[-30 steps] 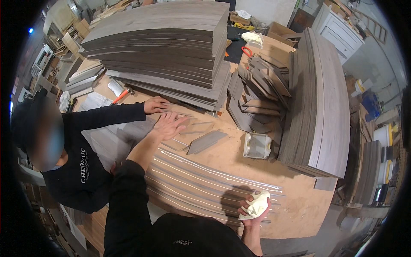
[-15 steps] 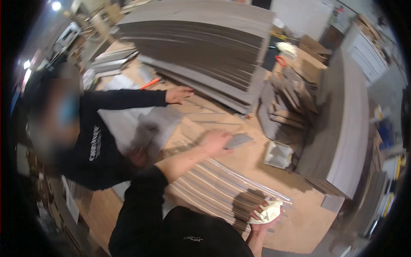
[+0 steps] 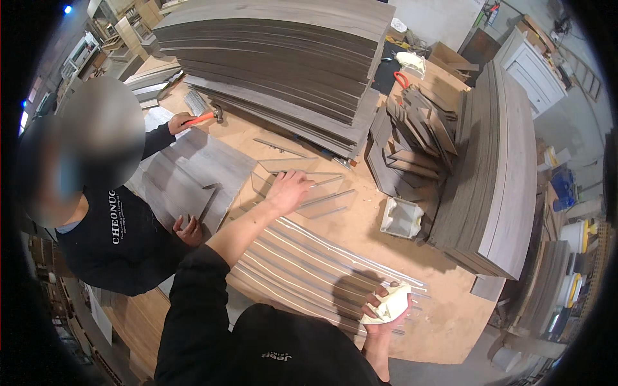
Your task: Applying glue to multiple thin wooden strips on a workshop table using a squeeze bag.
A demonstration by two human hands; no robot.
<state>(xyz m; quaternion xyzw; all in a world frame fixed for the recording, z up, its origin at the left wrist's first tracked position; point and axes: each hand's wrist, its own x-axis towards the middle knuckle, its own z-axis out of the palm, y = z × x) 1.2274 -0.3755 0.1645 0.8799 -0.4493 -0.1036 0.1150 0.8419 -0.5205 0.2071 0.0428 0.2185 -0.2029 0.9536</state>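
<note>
My left hand (image 3: 288,192) reaches over a group of thin wooden pieces (image 3: 333,204) with grey edges and tan faces. Its fingers are bent down onto one of these pieces, and the fingertips are partly hidden. My right hand (image 3: 372,327) grips a soft, crumpled pale-yellow bag (image 3: 391,304) near the table's front edge. Below and between my hands lie several long grey and tan strips (image 3: 302,270) side by side, with pale lines of glue-like stuff along them. The right hand's shadow falls across their right ends.
At left, a co-worker's hand (image 3: 179,122) holds an orange-handled hammer (image 3: 205,118) above a grey panel (image 3: 193,164). A tall board stack (image 3: 270,71) stands behind, another board stack (image 3: 486,174) at right. Board offcuts (image 3: 418,132) and a white plastic tray (image 3: 401,219) lie between.
My left hand has moved left and lower onto the pieces; the grey piece it held is no longer raised. The co-worker has picked up the hammer. My right hand still grips the bag.
</note>
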